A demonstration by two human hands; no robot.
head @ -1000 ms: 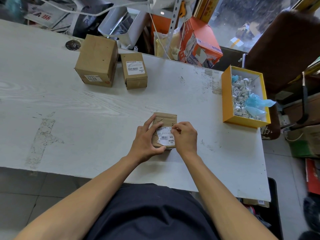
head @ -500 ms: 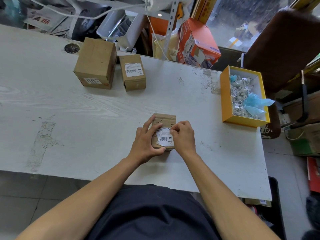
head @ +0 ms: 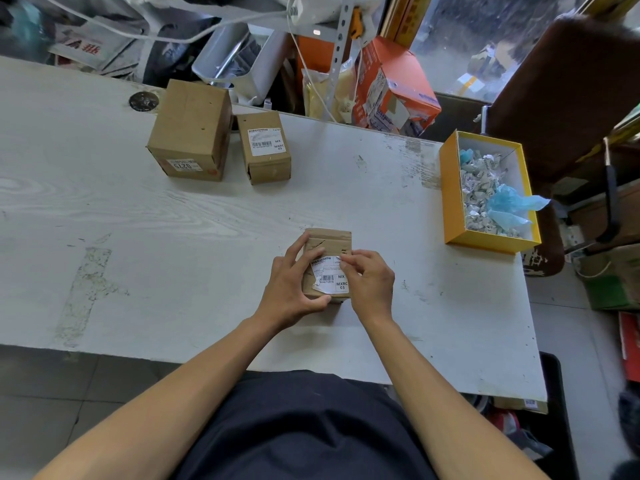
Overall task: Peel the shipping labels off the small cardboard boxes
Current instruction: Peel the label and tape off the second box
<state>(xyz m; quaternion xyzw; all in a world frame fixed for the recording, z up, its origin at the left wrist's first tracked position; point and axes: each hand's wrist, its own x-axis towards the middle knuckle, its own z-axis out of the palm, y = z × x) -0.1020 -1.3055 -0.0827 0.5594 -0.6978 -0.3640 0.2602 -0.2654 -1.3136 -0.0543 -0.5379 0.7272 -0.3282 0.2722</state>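
Note:
A small cardboard box [head: 329, 241] lies on the white table [head: 173, 237] in front of me. My left hand [head: 291, 285] grips its left side, thumb along the near edge. A white shipping label [head: 329, 277] covers the box top; its lower left corner is torn and lifted. My right hand [head: 369, 284] pinches the label's top right corner with curled fingers. Two more boxes stand at the back: a larger one [head: 192, 129] with a small label on its front, and a small one [head: 265, 147] with a white label on top.
A yellow open box [head: 450, 199] at the right holds crumpled peeled labels and blue plastic scraps. Behind the table's far edge sit an orange carton [head: 394, 84], cables and a grey bin. A round metal grommet [head: 142, 100] lies back left. A brown chair stands right.
My right hand's fingers have shifted to the label's top right corner. The camera has dipped slightly, so everything sits a little lower in view. The box has stayed in place.

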